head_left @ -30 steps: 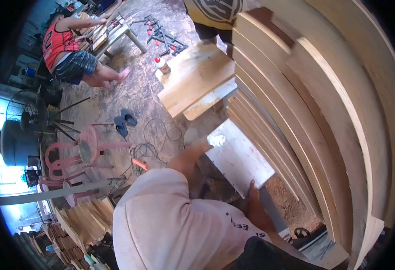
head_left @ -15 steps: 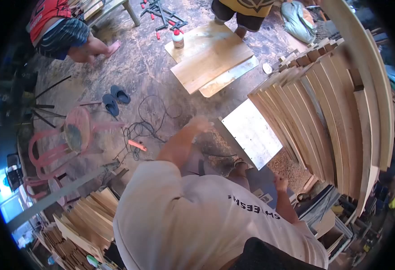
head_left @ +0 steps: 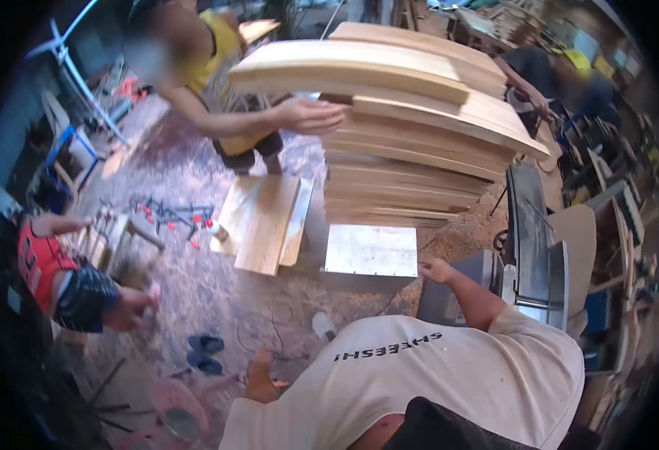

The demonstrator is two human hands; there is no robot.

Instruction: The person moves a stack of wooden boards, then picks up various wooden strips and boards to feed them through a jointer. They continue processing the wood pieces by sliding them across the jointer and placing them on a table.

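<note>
My left hand [head_left: 260, 366] hangs low beside my white shirt, over the floor; it looks empty, thumb apart from the fingers, though slightly blurred. On the other side my right hand [head_left: 436, 270] reaches forward, its fingertips at the right front corner of a box-like stand with a white top [head_left: 371, 251]. Those fingers look extended, and I see nothing held in them. Right behind the white top rises a tall stack of wooden boards [head_left: 419, 172]. A thick pale board [head_left: 352, 71] lies on the stack, its left end jutting out.
A co-worker in yellow holds a hand [head_left: 310, 116] against the stack's left side. Glued-looking panels [head_left: 265, 225] with a bottle [head_left: 218, 231] lie left. A long-bed machine [head_left: 533, 240] stands right. Clamps [head_left: 172, 214], slippers [head_left: 205, 354] and a red chair [head_left: 179, 412] are on the left.
My view has turned right and lifted, bringing the stack ahead and the yellow-shirted co-worker's upper body into sight. My left hand has dropped back toward my side; my right is now at the white top's corner.
</note>
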